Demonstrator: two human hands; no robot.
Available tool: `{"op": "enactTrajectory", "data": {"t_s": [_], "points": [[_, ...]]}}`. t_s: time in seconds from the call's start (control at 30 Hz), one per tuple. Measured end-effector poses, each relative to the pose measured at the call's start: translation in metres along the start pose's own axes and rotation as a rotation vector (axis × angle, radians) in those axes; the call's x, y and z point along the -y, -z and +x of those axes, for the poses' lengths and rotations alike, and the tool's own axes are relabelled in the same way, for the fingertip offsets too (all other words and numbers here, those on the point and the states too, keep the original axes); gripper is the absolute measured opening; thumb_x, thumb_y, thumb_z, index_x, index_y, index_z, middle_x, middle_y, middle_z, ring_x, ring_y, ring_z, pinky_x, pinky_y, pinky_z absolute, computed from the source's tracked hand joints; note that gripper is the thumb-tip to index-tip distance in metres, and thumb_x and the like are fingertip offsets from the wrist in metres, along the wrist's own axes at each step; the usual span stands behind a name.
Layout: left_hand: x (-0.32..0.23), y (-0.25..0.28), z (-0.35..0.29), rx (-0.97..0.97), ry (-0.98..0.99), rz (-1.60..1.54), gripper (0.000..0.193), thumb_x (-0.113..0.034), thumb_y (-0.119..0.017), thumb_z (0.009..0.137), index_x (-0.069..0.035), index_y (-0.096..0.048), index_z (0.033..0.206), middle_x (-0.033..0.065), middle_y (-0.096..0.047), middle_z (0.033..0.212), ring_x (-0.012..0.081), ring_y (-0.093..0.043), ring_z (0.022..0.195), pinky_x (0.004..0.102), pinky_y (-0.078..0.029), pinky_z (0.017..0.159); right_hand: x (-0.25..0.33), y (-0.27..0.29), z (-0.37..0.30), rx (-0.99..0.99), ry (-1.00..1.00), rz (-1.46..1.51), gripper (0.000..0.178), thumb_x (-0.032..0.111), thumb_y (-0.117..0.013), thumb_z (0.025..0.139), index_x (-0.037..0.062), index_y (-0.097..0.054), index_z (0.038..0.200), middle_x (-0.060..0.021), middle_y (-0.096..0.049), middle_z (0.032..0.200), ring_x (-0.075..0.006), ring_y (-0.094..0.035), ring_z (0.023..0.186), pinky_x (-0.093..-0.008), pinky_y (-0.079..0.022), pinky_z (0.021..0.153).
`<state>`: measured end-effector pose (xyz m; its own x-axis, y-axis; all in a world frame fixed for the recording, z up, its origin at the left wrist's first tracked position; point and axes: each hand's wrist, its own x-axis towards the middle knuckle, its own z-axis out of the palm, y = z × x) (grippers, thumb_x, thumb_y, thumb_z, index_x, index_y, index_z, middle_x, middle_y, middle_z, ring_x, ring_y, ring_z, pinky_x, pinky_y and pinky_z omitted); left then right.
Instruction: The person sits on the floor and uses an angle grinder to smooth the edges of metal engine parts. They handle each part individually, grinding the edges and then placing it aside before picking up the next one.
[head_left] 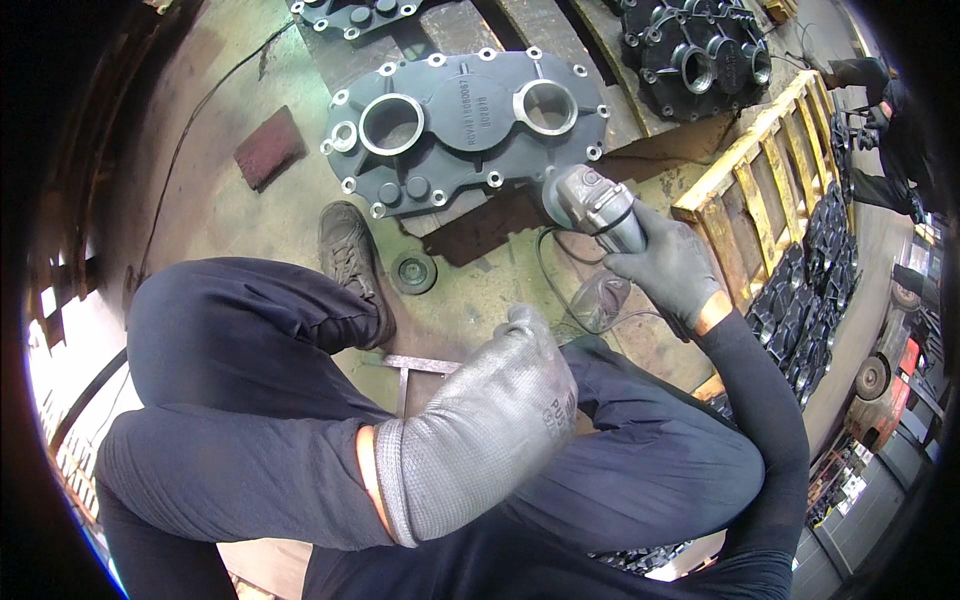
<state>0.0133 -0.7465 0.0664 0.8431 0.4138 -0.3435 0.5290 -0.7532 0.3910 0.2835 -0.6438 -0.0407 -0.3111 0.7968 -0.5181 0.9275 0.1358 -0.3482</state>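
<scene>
My right hand [672, 262], in a grey glove, is wrapped round the body of an angle grinder [603, 208]. The grinder's disc is at the lower right edge of a dark grey cast metal cover [470, 110]; I cannot tell whether they touch. Two large round openings and a rim of bright-faced bolt holes mark the cover. My left hand [490, 400], also gloved, is in front of my lap, apart from the cover. Its fingers look curled in, and their inner side is hidden, so anything in them cannot be seen.
A round dark disc [413, 272] lies on the floor by my shoe [350, 262]. A reddish-brown pad [270, 148] lies farther left. The grinder's cord loops near my other shoe. At right are a yellow wooden pallet [765, 165], stacked black castings [800, 300] and another person [890, 130].
</scene>
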Motion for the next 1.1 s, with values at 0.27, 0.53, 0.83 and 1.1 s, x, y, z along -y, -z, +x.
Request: {"op": "enactTrajectory", "data": {"t_s": [0.27, 0.53, 0.83, 1.1], "points": [[0.005, 0.008, -0.002, 0.100, -0.047, 0.074, 0.022, -0.020, -0.066, 0.093, 0.000, -0.074, 0.097, 0.0083, -0.064, 0.083, 0.0250, -0.065, 0.080, 0.0441, -0.048, 0.091, 0.001, -0.004, 0.002, -0.037, 0.046, 0.099, 0.058, 0.034, -0.083, 0.083, 0.0046, -0.068, 0.130, -0.0268, -0.078, 0.114, -0.0460, -0.075, 0.108, -0.0530, -0.058, 0.094], [0.003, 0.006, -0.006, 0.059, -0.062, 0.094, 0.021, -0.022, -0.071, 0.093, -0.008, -0.084, 0.101, 0.0061, -0.072, 0.087, 0.0234, -0.068, 0.085, 0.0454, -0.047, 0.089, -0.001, -0.007, 0.008, -0.041, 0.019, 0.010, 0.062, 0.036, -0.085, 0.082, 0.0068, -0.068, 0.134, -0.0252, -0.078, 0.114, -0.0439, -0.076, 0.108, -0.0517, -0.059, 0.094], [0.002, -0.011, -0.012, -0.101, -0.018, 0.038, 0.023, -0.021, -0.065, 0.089, 0.000, -0.069, 0.097, 0.0118, -0.061, 0.083, 0.0294, -0.064, 0.081, 0.0448, -0.048, 0.093, 0.002, -0.002, 0.007, -0.028, 0.032, 0.011, 0.065, 0.035, -0.086, 0.080, 0.0093, -0.068, 0.137, -0.0230, -0.079, 0.112, -0.0439, -0.077, 0.105, -0.0511, -0.060, 0.092], [0.003, 0.010, -0.009, 0.066, -0.051, -0.025, 0.025, -0.021, -0.068, 0.095, -0.008, -0.085, 0.108, 0.0095, -0.076, 0.092, 0.0281, -0.073, 0.090, 0.0532, -0.050, 0.097, -0.002, -0.004, -0.005, -0.018, 0.045, 0.041, 0.074, 0.034, -0.087, 0.080, 0.0104, -0.065, 0.147, -0.0235, -0.078, 0.116, -0.0426, -0.076, 0.107, -0.0504, -0.061, 0.093]]}}
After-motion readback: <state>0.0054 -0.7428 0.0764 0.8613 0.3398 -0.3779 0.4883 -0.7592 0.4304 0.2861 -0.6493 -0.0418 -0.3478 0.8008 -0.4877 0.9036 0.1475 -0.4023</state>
